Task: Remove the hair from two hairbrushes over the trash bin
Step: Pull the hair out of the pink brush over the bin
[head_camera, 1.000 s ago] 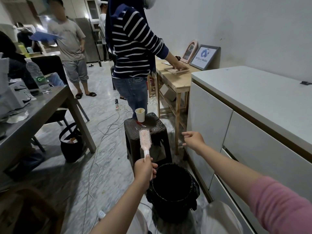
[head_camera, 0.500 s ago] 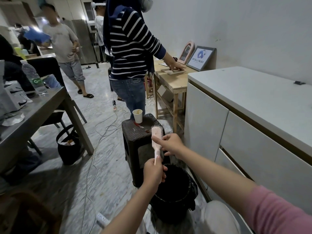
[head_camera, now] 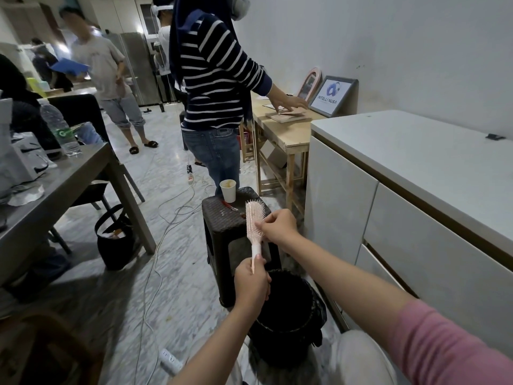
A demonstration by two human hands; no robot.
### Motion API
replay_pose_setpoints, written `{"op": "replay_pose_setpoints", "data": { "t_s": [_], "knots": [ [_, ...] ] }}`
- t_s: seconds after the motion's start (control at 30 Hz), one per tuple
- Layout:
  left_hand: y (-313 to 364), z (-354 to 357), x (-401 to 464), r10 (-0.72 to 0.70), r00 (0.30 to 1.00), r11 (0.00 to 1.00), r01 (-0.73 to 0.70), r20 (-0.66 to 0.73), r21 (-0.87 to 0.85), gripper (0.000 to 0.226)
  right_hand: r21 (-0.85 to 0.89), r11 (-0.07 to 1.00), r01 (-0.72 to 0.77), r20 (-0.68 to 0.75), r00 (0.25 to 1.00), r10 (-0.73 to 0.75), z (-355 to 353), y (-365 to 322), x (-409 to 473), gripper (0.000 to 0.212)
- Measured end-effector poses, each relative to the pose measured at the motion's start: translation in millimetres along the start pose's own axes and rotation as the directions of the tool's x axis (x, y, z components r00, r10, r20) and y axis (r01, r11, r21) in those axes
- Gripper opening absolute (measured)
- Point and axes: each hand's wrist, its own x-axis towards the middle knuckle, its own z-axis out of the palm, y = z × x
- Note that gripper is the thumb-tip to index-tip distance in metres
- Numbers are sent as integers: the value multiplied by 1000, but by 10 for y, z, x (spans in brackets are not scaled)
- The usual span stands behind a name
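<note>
The left hand (head_camera: 251,282) is closed around the handle of a pink hairbrush (head_camera: 254,218), holding it upright with the head above the fist. The right hand (head_camera: 277,226) is pinched onto the bristles at the lower part of the brush head, thumb and fingertips drawn together; whether any hair is between them is too fine to tell. The black trash bin (head_camera: 288,315) sits just below and slightly right of the left hand, on the floor.

The main risk, as I judge it, is that the brush head stands forward of the bin's mouth, over the dark stool (head_camera: 230,220) beyond the hands, so pulled strands could drift onto the stool or floor instead of dropping in. A hard tug could also twist the brush in the left grip. A paper cup (head_camera: 228,190) stands on the stool's far edge, near enough to be knocked.

The floor is pale marble with cables trailing across it. A white cabinet (head_camera: 388,218) runs along to the right of the hands, a grey desk (head_camera: 69,179) to the left, and other people stand further back.
</note>
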Motion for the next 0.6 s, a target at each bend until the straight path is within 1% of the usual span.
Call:
{"op": "replay_pose_setpoints", "data": {
  "t_s": [0.07,0.17,0.27,0.33,0.43,0.53,0.6],
  "knots": [
    [10,-23,1,9,1000,1000,-9,-1,7,29,-30,999,17,-8,1000,-17,-3,6,28,25],
    [7,-51,33,-12,1000,999,12,0,52,30,-171,981,87,2,996,-88,-26,21,35,21],
    [-17,-49,72,-57,998,992,57,-5,117,31,-320,937,138,52,990,-128,-47,40,25,21],
    [-34,-39,84,-85,996,986,85,-6,142,32,-371,915,156,92,987,-131,-71,39,3,20],
    [-51,-15,114,-111,994,981,111,-9,162,33,-409,897,166,107,985,-134,-115,51,-27,16],
    [-68,-11,178,-193,980,970,199,-54,139,34,-388,906,167,110,985,-134,-123,71,-49,16],
    [-85,-36,225,-251,964,962,258,-83,91,35,-362,918,163,123,984,-126,-134,55,-83,15]
  ]
}}
